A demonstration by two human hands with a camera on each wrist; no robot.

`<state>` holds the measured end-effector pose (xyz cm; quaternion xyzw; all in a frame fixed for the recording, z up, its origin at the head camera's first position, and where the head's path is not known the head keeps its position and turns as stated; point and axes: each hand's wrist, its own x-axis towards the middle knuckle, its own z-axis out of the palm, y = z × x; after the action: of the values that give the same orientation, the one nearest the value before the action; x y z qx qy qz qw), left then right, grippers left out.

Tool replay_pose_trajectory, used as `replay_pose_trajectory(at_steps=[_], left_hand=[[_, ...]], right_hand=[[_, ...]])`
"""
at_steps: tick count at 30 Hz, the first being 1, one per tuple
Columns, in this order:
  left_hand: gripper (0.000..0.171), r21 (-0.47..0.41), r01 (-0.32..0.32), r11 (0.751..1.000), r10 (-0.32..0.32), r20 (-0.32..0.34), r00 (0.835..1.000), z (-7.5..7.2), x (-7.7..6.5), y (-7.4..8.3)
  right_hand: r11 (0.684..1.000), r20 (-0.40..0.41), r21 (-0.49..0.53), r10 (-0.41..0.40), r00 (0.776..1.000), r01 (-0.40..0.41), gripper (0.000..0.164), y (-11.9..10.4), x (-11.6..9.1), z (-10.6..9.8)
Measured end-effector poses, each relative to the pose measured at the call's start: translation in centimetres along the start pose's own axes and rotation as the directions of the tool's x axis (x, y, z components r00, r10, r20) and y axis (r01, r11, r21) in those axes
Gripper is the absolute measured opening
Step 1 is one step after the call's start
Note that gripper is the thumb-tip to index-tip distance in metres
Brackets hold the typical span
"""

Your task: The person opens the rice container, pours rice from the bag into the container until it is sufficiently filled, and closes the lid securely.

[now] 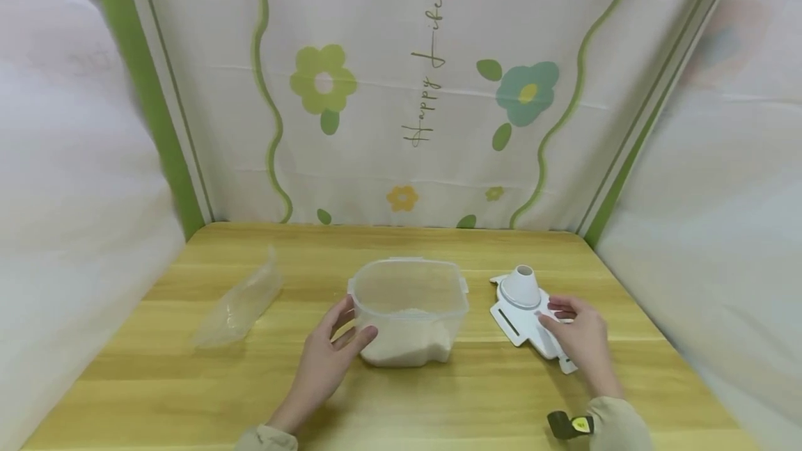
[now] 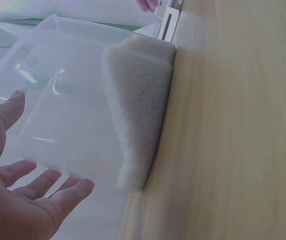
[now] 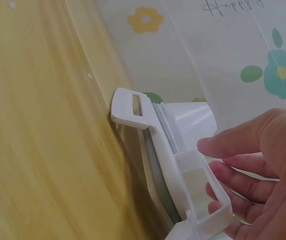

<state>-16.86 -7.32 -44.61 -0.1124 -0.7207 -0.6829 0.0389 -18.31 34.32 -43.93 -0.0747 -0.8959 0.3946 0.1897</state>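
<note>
White grains are partly filling the central clear container, the left hand bordering its left wall, fingers spread, the right hand, fingers parted, bordering the right-lying white lid, tabletop stretching between.

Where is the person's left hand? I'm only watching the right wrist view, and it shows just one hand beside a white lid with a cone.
Observer: The left hand is at the left side of a see-through tub.
Visitor: Ooh, is anything inside?
Observer: Yes, pale grains in the lower part.
Visitor: And what's left of that?
Observer: What looks like a clear bag, lying flat.
</note>
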Motion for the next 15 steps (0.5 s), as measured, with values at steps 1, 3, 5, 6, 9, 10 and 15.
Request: replay_pose_trajectory(at_steps=[1,3,5,6,9,10,15], left_hand=[[0.076,0.000,-0.001,1.000,0.001,-0.002,1.000,-0.15,-0.07,0.04],[0.076,0.002,-0.002,1.000,0.002,-0.001,1.000,-0.34,-0.12,0.12],[0.076,0.003,-0.003,1.000,0.003,0.005,1.000,-0.36,-0.07,0.23],[0.076,0.003,-0.006,1.000,0.006,0.009,1.000,-0.34,-0.03,0.26],[0.075,0.003,-0.009,1.000,0.009,0.010,1.000,-0.33,0.02,0.26],[0.075,0.006,-0.010,1.000,0.010,0.010,1.000,-0.33,0.03,0.25],[0.075,0.006,-0.008,1.000,0.007,0.011,1.000,-0.39,-0.02,0.21]], right_hand=[[1.000,0.002,-0.002,-0.004,1.000,0.004,0.041,-0.08,0.08,0.15],[1.000,-0.004,0.000,-0.008,1.000,0.008,0.040,-0.14,0.14,0.33],[1.000,-0.011,0.003,-0.011,1.000,0.011,0.040,-0.13,0.08,0.30],[1.000,-0.012,0.005,-0.009,1.000,0.009,0.040,-0.14,0.02,0.23],[1.000,-0.009,0.007,-0.004,1.000,0.004,0.040,-0.08,0.00,0.25],[1.000,-0.008,0.005,0.000,1.000,0.000,0.040,-0.07,-0.02,0.25],[1.000,0.001,-0.009,0.016,1.000,-0.016,0.040,-0.07,0.03,0.27]])
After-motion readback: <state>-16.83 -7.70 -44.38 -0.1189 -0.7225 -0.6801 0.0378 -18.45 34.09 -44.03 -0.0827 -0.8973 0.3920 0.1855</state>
